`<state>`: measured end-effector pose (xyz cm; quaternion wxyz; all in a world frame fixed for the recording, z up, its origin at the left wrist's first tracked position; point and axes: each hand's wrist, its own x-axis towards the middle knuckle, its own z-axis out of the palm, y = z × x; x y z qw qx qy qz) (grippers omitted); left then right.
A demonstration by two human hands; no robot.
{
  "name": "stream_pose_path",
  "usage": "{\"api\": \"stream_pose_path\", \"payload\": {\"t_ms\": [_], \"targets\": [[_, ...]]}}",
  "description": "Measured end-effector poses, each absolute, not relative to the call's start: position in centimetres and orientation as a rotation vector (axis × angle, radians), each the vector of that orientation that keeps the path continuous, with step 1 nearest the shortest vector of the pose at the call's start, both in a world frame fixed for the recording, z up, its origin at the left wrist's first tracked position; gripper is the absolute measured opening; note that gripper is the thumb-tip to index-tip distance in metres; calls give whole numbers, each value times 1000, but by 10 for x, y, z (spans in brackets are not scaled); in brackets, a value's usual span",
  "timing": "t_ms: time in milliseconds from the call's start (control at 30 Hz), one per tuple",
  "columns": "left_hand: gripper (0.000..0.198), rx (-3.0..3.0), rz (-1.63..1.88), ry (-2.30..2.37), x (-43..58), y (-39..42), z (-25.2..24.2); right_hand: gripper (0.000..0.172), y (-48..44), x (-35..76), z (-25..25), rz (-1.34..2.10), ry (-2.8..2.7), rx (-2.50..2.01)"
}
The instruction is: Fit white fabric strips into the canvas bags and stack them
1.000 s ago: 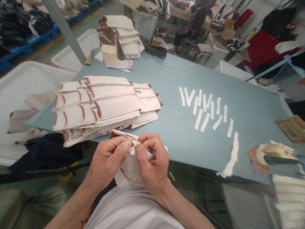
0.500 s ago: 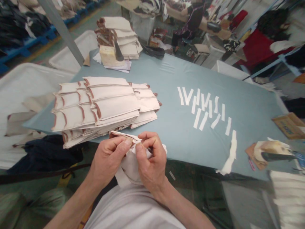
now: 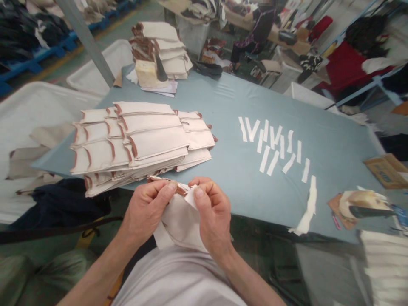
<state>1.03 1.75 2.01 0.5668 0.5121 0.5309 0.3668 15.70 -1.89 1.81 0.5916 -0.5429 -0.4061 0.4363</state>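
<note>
Both hands hold one pale pink leather piece (image 3: 180, 223) with a brown edge, just in front of the near edge of the blue table (image 3: 334, 144). My left hand (image 3: 145, 210) pinches its top edge between thumb and fingers. My right hand (image 3: 213, 212) pinches a small white strip (image 3: 191, 197) at that same top edge. Directly beyond the hands lies a fanned stack of matching pink pieces (image 3: 137, 140). Several white strips (image 3: 274, 144) lie spread on the table to the right.
A second stack of pieces (image 3: 164, 49) and a cream block (image 3: 146, 73) stand at the table's far end. A long white strip (image 3: 307, 210) hangs at the near edge. White bins (image 3: 35, 110) stand left; another person (image 3: 255, 29) sits beyond the table.
My right hand has shifted slightly to the right and its thumb has lifted, drawing the white strip away from the left hand's pinch. The left hand has stayed in place.
</note>
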Motion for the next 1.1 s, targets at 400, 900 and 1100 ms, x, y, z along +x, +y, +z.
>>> {"api": "stream_pose_path", "payload": {"t_ms": [400, 900, 1100], "targets": [[40, 1354, 883, 1262, 14, 19, 29, 25, -13, 153, 16, 987, -1054, -1346], [38, 1303, 835, 1280, 8, 20, 21, 27, -10, 152, 13, 1047, -1057, -1407], [40, 1296, 802, 1286, 7, 24, 20, 27, -10, 153, 6, 952, -1122, -1409]]}}
